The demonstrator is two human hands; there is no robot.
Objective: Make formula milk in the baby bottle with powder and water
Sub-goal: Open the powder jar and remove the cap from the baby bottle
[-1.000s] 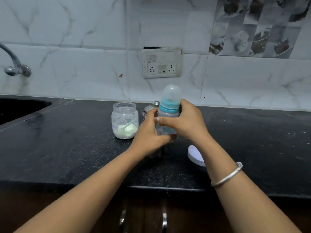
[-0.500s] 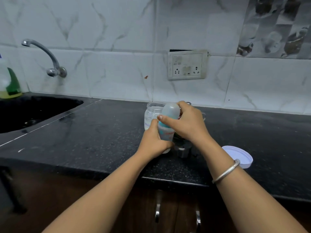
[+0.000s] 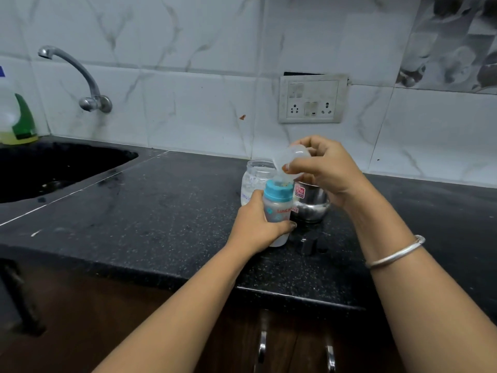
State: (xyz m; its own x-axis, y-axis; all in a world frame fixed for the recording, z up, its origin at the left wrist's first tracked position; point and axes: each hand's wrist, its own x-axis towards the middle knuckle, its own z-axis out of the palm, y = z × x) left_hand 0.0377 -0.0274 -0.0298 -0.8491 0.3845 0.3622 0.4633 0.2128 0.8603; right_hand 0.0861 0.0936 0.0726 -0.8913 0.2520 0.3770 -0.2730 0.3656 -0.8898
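While the baby bottle [image 3: 277, 211] stands upright near the middle of the black counter [image 3: 161, 211], the left hand [image 3: 256, 227] grips its clear body from the left, wrapped round it with the thumb across the near face; whether the base touches the counter cannot be told. Its teal collar [image 3: 277, 191] shows bare just above that hand. Right over the collar, the right hand [image 3: 328, 170] pinches the clear dome cap [image 3: 291, 158], which is tilted with its rim close to the bottle's top. Just behind the bottle to the left is 1 glass jar [image 3: 254, 179], whitish low inside, and just behind to the right 1 steel pot [image 3: 312, 204] with a red sticker, partly under the right hand. A silver bangle [image 3: 395, 254] circles the right wrist. Far to the left lie the dark sink [image 3: 53, 168], a wall tap [image 3: 80, 76] and a green-and-yellow soap bottle [image 3: 18, 122]; a socket plate [image 3: 312, 99] sits on the tiled wall behind
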